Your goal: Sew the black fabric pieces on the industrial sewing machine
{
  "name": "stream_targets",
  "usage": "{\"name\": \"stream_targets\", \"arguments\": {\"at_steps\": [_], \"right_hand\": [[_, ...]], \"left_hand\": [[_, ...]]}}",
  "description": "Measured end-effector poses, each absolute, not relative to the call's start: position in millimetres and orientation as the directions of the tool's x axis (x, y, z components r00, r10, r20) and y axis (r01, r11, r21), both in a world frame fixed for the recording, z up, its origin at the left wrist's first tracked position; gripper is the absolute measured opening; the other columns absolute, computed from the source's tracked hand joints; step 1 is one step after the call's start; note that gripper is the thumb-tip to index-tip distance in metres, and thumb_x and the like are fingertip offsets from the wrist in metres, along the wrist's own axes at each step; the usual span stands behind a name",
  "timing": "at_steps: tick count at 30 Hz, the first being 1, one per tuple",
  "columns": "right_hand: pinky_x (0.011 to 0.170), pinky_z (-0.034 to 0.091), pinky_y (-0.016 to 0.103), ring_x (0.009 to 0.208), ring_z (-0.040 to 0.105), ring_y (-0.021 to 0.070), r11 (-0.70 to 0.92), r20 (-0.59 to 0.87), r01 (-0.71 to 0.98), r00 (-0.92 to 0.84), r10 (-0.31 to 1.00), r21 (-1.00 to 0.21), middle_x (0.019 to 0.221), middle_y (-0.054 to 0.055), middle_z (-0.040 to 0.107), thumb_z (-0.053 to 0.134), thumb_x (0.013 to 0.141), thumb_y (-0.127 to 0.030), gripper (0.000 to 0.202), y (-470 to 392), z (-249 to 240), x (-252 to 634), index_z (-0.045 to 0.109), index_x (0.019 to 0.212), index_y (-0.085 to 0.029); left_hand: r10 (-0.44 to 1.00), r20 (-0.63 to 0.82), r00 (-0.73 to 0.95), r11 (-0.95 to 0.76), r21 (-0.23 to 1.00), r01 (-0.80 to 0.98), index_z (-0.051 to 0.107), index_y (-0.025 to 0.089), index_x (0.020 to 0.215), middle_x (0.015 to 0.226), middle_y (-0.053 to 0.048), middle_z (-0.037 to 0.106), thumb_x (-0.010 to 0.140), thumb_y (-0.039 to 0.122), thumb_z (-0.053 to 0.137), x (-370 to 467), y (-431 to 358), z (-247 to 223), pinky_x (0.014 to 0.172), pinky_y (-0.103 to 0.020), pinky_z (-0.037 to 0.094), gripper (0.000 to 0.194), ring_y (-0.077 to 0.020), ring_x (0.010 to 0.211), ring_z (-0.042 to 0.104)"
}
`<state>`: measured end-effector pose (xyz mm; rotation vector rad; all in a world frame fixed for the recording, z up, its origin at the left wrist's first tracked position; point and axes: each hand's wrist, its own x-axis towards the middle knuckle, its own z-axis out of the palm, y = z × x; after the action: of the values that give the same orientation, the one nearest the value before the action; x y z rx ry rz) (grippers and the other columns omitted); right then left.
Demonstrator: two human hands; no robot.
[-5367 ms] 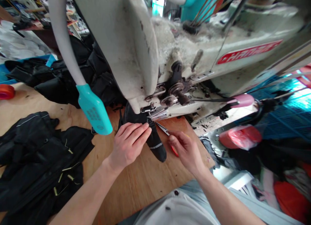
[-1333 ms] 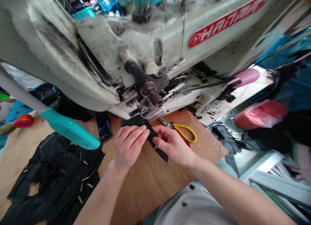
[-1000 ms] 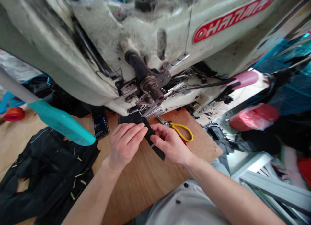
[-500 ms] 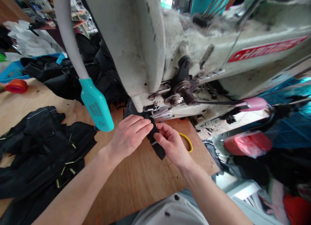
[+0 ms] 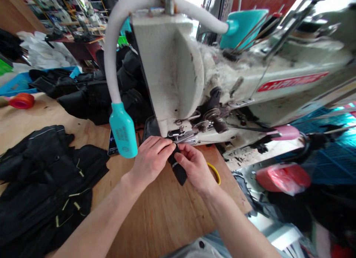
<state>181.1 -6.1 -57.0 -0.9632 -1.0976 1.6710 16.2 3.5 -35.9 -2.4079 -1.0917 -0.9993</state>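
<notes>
Left hand [image 5: 151, 156] palm down, fingers together and nearly straight, pressing on the black fabric piece [image 5: 179, 172]; thumb hidden, can't tell if it grips. Right hand [image 5: 196, 165] curled, thumb and fingertips pinching the same piece by its edge. Piece has a pale stripe, its free end pointing toward the wearer over the wooden table [image 5: 155, 217], other end at the foot of the sewing machine [image 5: 178, 68]. Yellow handle loop [image 5: 215, 172] just beside right hand, rest hidden. Black garment [image 5: 47, 165] with yellow trim spread on table at left; phone [image 5: 112, 146] partly behind the teal lamp head [image 5: 124, 131]. Off the table at right, clear plastic bag [image 5: 302, 187] with red material [image 5: 274, 176] inside; beyond it a blue mesh basket [image 5: 319, 165], contents unclear. Red tape roll [image 5: 22, 101] at table's far left. Behind it, blue bin [image 5: 19, 83] with black pieces [image 5: 89, 96] heaped at it, some maybe inside, can't tell how many. White bundles [image 5: 44, 50] farther back, contents not visible.
</notes>
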Motion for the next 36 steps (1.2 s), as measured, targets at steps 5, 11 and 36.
{"name": "stream_targets", "arguments": {"at_steps": [5, 11, 36], "right_hand": [[0.053, 0.032, 0.023, 0.058, 0.042, 0.0103, -0.262, -0.189, -0.273, -0.265, 0.945, -0.926, 0.071, -0.002, 0.057, 0.074, 0.08, -0.043, 0.031, -2.8, -60.3, 178.1, 0.064, 0.09, -0.016], [0.05, 0.031, 0.023, 0.056, 0.042, 0.01, -0.261, -0.201, -0.262, -0.235, 0.951, -0.929, 0.068, -0.002, 0.056, 0.076, 0.078, -0.046, 0.033, -2.3, -59.8, 176.9, 0.064, 0.086, -0.016], [0.033, 0.028, 0.019, 0.039, 0.038, 0.007, -0.256, -0.223, -0.198, -0.174, 0.959, -0.946, 0.055, -0.005, 0.052, 0.076, 0.077, -0.051, 0.037, -2.2, -52.7, 171.2, 0.059, 0.077, -0.018]], "left_hand": [[0.521, 0.779, 0.349, -0.617, 0.062, 0.784, 0.067, 0.017, 0.098, 0.095, -0.006, 0.075, 0.091, 0.006, 0.061, 17.7, 4.0, -49.6, 0.081, -0.035, 0.055, 0.014, -0.0196, 0.089, 0.069], [0.53, 0.78, 0.331, -0.621, 0.093, 0.778, 0.066, 0.019, 0.103, 0.103, -0.006, 0.076, 0.09, 0.006, 0.061, 7.7, 4.6, -56.7, 0.09, -0.039, 0.054, 0.019, -0.0201, 0.096, 0.069], [0.505, 0.748, 0.431, -0.632, -0.02, 0.775, 0.072, 0.015, 0.104, 0.096, -0.006, 0.073, 0.092, 0.008, 0.06, -7.3, 14.3, -51.7, 0.087, -0.033, 0.053, 0.019, -0.0193, 0.091, 0.063]]}}
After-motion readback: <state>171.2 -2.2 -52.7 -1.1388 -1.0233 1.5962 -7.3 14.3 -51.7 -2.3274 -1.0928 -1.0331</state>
